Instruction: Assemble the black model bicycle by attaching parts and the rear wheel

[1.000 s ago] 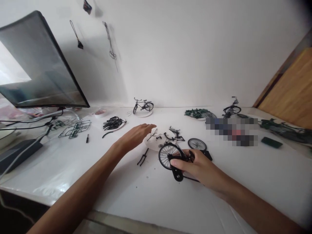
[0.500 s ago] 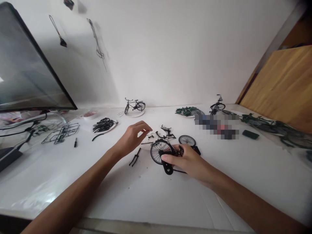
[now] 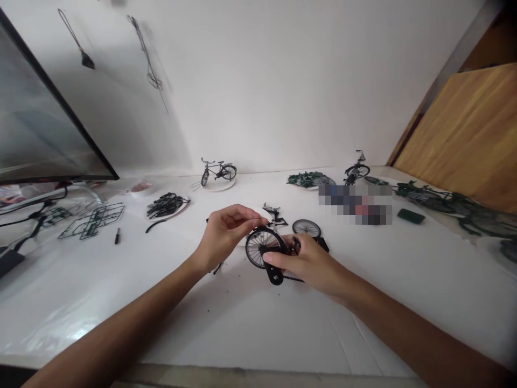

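Note:
My right hand grips a partly built black model bicycle by its frame, the spoked wheel pointing left and a black chain-guard piece hanging below my thumb. My left hand hovers just left of that wheel, thumb and fingers pinched together on a tiny part too small to name. A white plate with small black parts lies right behind both hands. A loose spoked wheel rests on the table beyond my right hand. A black fork piece peeks out under my left wrist.
A finished black model bicycle stands at the back. A plate of black parts, green sprues and a small screwdriver lie left. A monitor fills the far left. Green parts, more model bicycles and a wooden panel are right.
My left hand drew back from the plate, closed into a pinch and came to the wheel held in my right hand. The camera turned slightly rightward.

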`<state>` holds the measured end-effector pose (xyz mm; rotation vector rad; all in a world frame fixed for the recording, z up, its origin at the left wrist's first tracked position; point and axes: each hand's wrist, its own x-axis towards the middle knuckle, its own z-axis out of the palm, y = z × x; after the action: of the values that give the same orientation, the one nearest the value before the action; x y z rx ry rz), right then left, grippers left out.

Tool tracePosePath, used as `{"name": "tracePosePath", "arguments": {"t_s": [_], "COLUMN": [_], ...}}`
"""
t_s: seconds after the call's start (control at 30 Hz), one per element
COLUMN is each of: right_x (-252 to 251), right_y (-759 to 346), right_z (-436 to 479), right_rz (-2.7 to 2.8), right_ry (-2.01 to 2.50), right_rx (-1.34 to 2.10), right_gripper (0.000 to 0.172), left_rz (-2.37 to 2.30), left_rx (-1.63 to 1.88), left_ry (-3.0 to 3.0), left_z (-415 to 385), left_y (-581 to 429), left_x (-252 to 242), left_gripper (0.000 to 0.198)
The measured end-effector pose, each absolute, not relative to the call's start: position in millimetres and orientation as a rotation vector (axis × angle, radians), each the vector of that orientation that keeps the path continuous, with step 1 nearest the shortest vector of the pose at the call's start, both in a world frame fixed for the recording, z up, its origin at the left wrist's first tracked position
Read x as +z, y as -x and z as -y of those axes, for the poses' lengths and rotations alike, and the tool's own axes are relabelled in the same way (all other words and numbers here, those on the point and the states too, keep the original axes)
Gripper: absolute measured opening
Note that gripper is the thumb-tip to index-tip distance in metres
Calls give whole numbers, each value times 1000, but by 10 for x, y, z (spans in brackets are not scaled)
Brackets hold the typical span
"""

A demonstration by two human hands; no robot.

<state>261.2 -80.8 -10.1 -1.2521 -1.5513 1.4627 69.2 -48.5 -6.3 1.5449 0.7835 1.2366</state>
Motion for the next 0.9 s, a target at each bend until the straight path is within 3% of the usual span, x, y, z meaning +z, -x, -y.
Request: {"name": "tracePosePath", "arguments": {"t_s": [0.5,0.9], "right_x": [-128,-120], "right_y": [-2630,-2618], "right_z": [778,757], "right_rz": [1496,1551], "right_ry": [1294,1263], "right_rx": [1457,1397], "right_gripper": [23,14], "left_rz": [-813,-727], "left_rx": [1279,1121], "left_ry": [-1477,-1201], "left_z": [409,435], "left_y": [-633,-617], "left_x": [-82,-52], "left_gripper": [13,14]}}
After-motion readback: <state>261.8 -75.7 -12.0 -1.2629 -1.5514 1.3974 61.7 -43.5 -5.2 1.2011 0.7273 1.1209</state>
